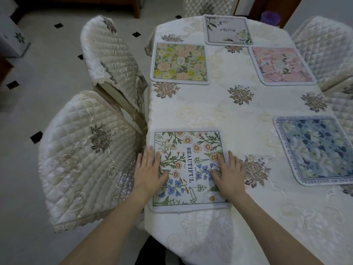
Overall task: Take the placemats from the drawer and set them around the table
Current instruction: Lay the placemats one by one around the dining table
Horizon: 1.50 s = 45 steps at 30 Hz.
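While both hands lie flat on the daisy placemat (188,168), the step in hand looks like the final seating of this mat at the near-left place, in front of the nearer quilted chair (86,155). The left hand (150,172) rests on the mat's left border, its fingers (157,156) straight and slightly spread, the outer ones over the edge onto the tablecloth. The right hand (228,174) presses the mat's right border in the same way, fingers (221,159) straight and a little apart, thumb lying on the printed flowers. Neither hand grips or pinches anything; both only press down.

Beyond the fingertips, four more mats already lie on the tabletop (219,111): a yellow-green placemat (180,63) ahead of the left fingers, a grey-white placemat (227,30) at the far end, a pink placemat (280,66) ahead and right of the right fingers, and a blue placemat (317,150) well to the right of them. No drawer is in view.

Judging by this, the task is nearly done. The next move calls for lifting both palms straight up so the mat does not slide, perhaps after squaring it to the table edge.
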Each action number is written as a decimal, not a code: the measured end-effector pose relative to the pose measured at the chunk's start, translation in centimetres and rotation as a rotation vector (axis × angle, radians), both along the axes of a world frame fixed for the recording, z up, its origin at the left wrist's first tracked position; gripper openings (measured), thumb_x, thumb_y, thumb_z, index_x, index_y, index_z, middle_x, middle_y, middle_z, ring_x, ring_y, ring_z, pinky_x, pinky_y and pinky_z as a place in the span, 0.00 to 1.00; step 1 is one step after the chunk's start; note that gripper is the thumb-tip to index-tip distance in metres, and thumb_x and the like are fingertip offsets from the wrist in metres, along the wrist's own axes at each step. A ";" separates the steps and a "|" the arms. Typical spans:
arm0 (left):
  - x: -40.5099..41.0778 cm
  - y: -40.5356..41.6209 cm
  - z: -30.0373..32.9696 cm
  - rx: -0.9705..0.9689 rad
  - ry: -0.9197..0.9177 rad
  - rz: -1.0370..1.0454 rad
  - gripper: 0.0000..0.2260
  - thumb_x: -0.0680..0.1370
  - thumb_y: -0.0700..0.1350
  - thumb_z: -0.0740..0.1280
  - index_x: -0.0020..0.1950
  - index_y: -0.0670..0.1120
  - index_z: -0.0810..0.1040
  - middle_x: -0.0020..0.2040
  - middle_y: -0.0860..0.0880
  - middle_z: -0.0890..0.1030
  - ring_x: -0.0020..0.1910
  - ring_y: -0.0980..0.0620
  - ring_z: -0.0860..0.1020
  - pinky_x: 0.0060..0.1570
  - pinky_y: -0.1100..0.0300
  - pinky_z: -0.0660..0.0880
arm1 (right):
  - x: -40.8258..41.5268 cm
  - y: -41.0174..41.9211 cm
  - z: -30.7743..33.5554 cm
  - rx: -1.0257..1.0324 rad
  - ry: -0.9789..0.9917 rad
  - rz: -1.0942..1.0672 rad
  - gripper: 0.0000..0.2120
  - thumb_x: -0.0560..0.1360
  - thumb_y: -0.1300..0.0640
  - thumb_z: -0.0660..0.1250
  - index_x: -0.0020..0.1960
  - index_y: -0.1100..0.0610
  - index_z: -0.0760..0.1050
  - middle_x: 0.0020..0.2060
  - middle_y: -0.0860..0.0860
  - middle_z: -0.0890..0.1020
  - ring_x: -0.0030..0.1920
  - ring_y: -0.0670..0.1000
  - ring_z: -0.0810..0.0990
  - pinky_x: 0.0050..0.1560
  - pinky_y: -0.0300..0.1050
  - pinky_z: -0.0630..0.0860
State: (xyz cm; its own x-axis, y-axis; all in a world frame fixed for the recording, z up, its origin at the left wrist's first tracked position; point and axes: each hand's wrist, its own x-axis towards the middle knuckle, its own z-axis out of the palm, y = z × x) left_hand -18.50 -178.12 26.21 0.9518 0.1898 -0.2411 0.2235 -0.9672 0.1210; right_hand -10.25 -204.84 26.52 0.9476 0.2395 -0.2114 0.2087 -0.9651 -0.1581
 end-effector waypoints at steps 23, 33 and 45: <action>8.9 -3.0 -4.3 -0.136 -0.217 -0.068 0.27 0.82 0.53 0.41 0.78 0.43 0.42 0.78 0.47 0.42 0.77 0.53 0.39 0.74 0.56 0.38 | 7.0 6.5 -4.2 0.168 -0.072 0.195 0.30 0.80 0.42 0.38 0.78 0.55 0.43 0.77 0.49 0.47 0.76 0.46 0.41 0.75 0.42 0.38; 7.2 1.7 -3.6 -0.047 -0.133 -0.049 0.31 0.79 0.57 0.37 0.78 0.42 0.45 0.79 0.45 0.47 0.77 0.51 0.44 0.74 0.58 0.37 | 8.1 3.9 -3.1 0.073 -0.031 0.198 0.35 0.76 0.40 0.33 0.78 0.59 0.41 0.78 0.54 0.46 0.77 0.49 0.42 0.75 0.45 0.38; -2.1 -9.7 -2.8 -0.164 -0.214 -0.074 0.28 0.79 0.52 0.46 0.78 0.42 0.48 0.78 0.44 0.52 0.77 0.48 0.50 0.73 0.50 0.48 | -6.4 7.2 -2.2 0.330 0.079 0.301 0.29 0.80 0.42 0.36 0.77 0.54 0.40 0.76 0.47 0.44 0.76 0.45 0.39 0.75 0.44 0.37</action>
